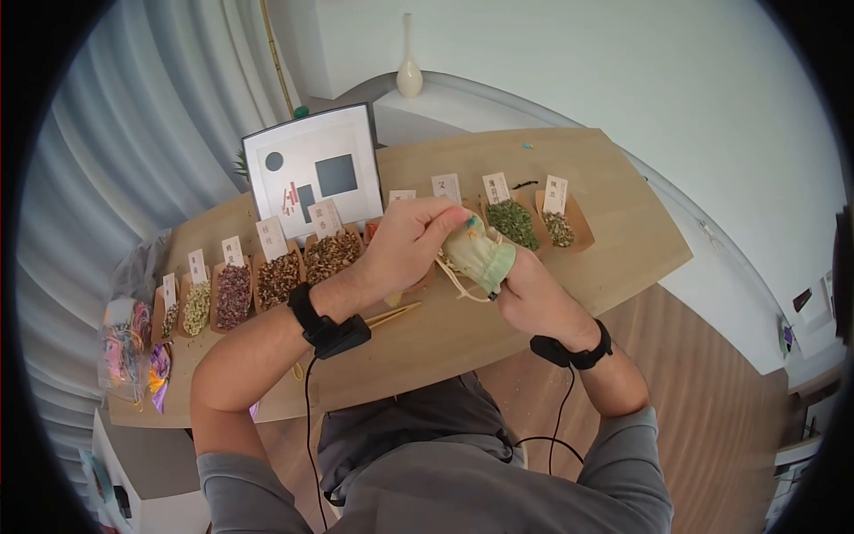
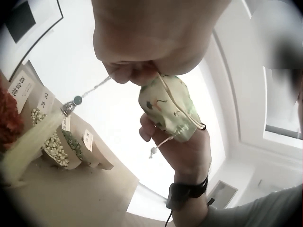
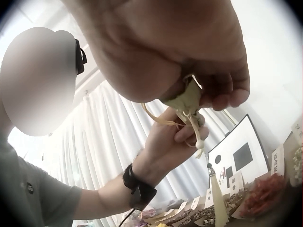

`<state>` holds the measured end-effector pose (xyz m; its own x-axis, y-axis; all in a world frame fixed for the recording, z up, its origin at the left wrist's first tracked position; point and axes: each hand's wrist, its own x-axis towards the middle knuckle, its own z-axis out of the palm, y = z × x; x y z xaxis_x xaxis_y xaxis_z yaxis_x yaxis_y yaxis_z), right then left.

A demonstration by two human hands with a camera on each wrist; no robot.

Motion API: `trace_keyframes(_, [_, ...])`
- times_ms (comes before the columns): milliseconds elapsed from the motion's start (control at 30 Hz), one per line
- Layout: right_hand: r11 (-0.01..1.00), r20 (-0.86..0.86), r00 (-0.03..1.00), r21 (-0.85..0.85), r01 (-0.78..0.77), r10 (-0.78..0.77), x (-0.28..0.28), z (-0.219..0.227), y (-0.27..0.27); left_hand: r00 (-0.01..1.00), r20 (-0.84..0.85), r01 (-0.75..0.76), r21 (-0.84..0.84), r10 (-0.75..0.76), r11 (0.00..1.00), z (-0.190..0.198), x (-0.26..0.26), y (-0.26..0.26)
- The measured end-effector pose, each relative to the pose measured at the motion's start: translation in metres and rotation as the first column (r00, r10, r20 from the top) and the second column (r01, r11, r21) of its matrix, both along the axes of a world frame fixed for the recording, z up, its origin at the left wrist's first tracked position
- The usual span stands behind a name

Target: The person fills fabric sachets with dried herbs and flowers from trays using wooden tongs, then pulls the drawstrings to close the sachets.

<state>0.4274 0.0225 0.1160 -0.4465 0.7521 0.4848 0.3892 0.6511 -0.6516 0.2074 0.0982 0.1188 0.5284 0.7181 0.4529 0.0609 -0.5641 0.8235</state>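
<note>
A pale green drawstring pouch with a small printed pattern is held between both hands over the table. The left hand grips its closed end, thumb on the cloth; in the left wrist view a beaded cord with a pale tassel hangs from that hand. Fingers of the right hand are curled round the pouch's green mouth. In the right wrist view the right hand covers much of the pouch, and a drawstring with a white bead dangles below. The pouch's contents are hidden.
Labelled paper trays of dried herbs stand along the table, among them dark pieces and green leaves. Behind them is a framed board. Thin sticks lie near the front; a plastic bag of coloured cords is far left.
</note>
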Motion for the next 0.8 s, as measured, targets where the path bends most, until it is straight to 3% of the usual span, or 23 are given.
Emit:
trace_keyframes(67, [0.999,0.013,1.0,-0.043,0.009,-0.009,0.015,-0.003,0.005,0.996,0.009,-0.087,0.226,0.088,0.97,0.007,0.018,0.009])
trace_keyframes(100, [1.0,0.017,1.0,-0.018,0.023,-0.023,0.022,-0.004,0.01,0.997,0.003,-0.081,0.221,0.082,0.972,0.011,0.025,0.015])
trace_keyframes(167, [0.999,0.016,0.999,0.005,0.039,-0.039,0.035,-0.008,0.021,0.983,-0.084,-0.117,0.38,0.16,0.918,0.018,0.04,0.031])
trace_keyframes(233, [0.997,-0.087,0.993,0.032,0.076,-0.073,0.047,-0.015,0.034,0.972,-0.137,-0.114,0.425,0.189,0.898,0.021,0.057,0.048])
trace_keyframes(333, [0.978,-0.088,0.986,0.141,0.155,-0.144,0.07,-0.025,0.061,0.951,-0.2,-0.102,0.517,0.236,0.85,0.018,0.087,0.072])
trace_keyframes(433, [0.992,-0.071,0.989,0.011,0.127,-0.126,0.095,-0.034,0.09,0.93,-0.23,-0.113,0.561,0.286,0.82,0.012,0.116,0.096])
trace_keyframes(500, [0.991,-0.012,0.991,0.006,0.133,-0.133,0.113,-0.038,0.106,0.903,-0.266,-0.047,0.719,0.338,0.693,0.005,0.131,0.119])
trace_keyframes(567, [0.991,0.054,0.99,0.0,0.131,-0.13,0.128,-0.044,0.114,0.89,-0.294,-0.004,0.761,0.35,0.649,0.002,0.137,0.144])
trace_keyframes(633, [0.965,0.085,0.976,-0.154,0.211,-0.2,0.141,-0.052,0.12,0.875,-0.32,0.041,0.798,0.364,0.601,-0.004,0.14,0.161])
trace_keyframes(700, [0.971,0.027,0.982,-0.147,0.189,-0.187,0.145,-0.065,0.128,0.912,-0.254,0.066,0.867,0.323,0.494,-0.012,0.145,0.172])
trace_keyframes(733, [0.976,-0.036,0.984,-0.135,0.168,-0.174,0.144,-0.068,0.129,0.912,-0.257,0.066,0.862,0.321,0.503,-0.013,0.149,0.174])
trace_keyframes(800, [0.97,0.02,0.981,-0.149,0.193,-0.192,0.141,-0.074,0.133,0.871,-0.297,0.129,0.907,0.392,0.401,-0.015,0.153,0.176])
